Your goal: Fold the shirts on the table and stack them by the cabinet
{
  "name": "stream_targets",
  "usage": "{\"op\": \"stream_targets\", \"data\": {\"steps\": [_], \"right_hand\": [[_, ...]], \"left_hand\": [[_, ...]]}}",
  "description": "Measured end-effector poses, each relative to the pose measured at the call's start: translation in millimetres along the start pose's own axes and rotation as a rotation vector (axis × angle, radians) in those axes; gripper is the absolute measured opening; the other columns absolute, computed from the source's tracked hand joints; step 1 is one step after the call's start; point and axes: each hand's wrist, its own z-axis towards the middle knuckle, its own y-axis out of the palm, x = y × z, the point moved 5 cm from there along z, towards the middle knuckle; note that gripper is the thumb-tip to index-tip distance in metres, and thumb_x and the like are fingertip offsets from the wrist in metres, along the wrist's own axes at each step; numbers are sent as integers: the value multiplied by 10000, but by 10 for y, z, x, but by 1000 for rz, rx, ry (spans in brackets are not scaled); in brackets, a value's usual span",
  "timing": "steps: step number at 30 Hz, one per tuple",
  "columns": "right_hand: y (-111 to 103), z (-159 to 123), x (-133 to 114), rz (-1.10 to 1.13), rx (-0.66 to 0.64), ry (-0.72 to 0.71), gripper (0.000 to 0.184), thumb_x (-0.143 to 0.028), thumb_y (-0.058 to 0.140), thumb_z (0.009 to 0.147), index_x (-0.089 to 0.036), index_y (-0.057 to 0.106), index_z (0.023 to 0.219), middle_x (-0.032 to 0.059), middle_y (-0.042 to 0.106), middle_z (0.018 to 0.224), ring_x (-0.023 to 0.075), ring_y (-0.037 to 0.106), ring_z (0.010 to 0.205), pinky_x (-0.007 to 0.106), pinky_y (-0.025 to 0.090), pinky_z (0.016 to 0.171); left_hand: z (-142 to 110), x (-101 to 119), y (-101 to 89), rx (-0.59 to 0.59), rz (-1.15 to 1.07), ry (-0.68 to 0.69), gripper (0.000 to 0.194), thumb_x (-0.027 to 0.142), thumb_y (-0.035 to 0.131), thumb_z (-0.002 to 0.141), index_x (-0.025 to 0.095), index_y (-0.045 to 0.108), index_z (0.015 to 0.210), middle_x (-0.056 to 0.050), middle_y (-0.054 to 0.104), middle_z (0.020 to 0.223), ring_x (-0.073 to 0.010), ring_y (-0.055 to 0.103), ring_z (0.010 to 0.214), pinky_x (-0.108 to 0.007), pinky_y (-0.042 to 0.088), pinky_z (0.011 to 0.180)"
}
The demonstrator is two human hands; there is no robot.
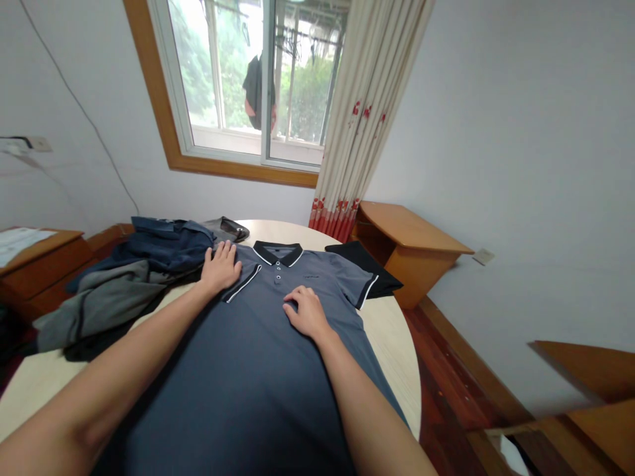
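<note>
A dark grey polo shirt [258,344] lies spread face up, its black, white-edged collar [278,254] at the far end. Its right-side sleeve [360,281] stretches outward, while the left-side sleeve [243,283] lies folded inward over the body. My left hand [221,266] rests flat on the shirt's left shoulder beside that folded sleeve, fingers extended. On the chest, below the buttons, my right hand [306,312] lies with its fingers slightly bent and apart, holding nothing. The shirt's lower part runs toward me between my forearms.
A pale round table [397,340] carries the shirt. Heaped clothes [143,264] lie at its left, and a folded black garment [364,264] sits under the right sleeve. Behind stand a wooden desk [411,231], a curtain [370,99] and a window [248,79].
</note>
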Motion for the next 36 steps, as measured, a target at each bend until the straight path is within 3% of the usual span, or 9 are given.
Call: {"op": "stream_targets", "data": {"steps": [5,9,13,18,25,28,31,33,36], "right_hand": [[-7,-11,0,19,15,-13,159,-224,652,890,-206,730,1028,63,656,1095,215,558,1049,353,422,951],[5,-8,5,8,12,-17,155,-232,652,894,-215,730,1027,63,655,1096,216,556,1050,357,423,955],[7,-1,13,17,9,-7,150,-235,652,894,-224,731,1021,59,653,1097,215,556,1054,359,420,955],[1,-10,14,22,11,-8,145,-228,655,892,-214,732,1014,62,656,1095,210,559,1049,356,414,954],[-88,21,40,33,95,14,160,-233,639,887,-225,726,1021,60,665,1106,217,571,1062,368,414,961],[-436,-12,297,-34,351,187,187,-262,596,894,-220,728,1020,91,637,1180,257,554,1122,405,401,989],[-823,-184,728,-95,580,510,255,-314,562,899,-203,722,1063,135,591,1255,306,530,1174,437,401,993],[-976,-320,994,-117,637,716,314,-346,559,898,-207,699,1142,158,570,1278,335,523,1197,459,415,975],[-1004,-419,1256,-100,565,881,396,-409,557,900,-218,663,1230,178,586,1242,352,554,1178,483,436,948]], "left_hand": [[119,-163,83,-111,-15,-64,665,394,251,968,70,372,1535,-171,271,1625,-298,215,1520,-518,155,1215],[140,-102,-24,-117,-28,-71,649,360,262,966,76,364,1540,-180,270,1623,-310,234,1514,-547,169,1204],[-76,103,-162,17,-41,-22,668,401,233,982,63,339,1548,-183,253,1629,-312,209,1521,-546,156,1210],[-402,116,57,-128,-110,-20,677,452,225,990,80,381,1533,-164,277,1621,-303,222,1519,-528,216,1204],[-444,41,40,-91,-173,-30,641,463,247,996,129,443,1506,-146,323,1608,-296,257,1508,-527,242,1199],[-491,66,-133,35,-242,2,590,424,245,1002,163,501,1465,-113,368,1596,-282,294,1496,-524,232,1208],[-567,168,-293,115,-355,124,554,411,260,996,180,604,1364,-88,524,1496,-244,422,1421,-421,292,1198],[-601,240,-330,69,-418,164,544,411,256,991,198,664,1280,-71,629,1384,-235,532,1314,-366,388,1131],[-624,326,-322,-37,-408,191,528,390,257,977,231,733,1140,-44,675,1309,-255,594,1209,-374,461,1036]]}}
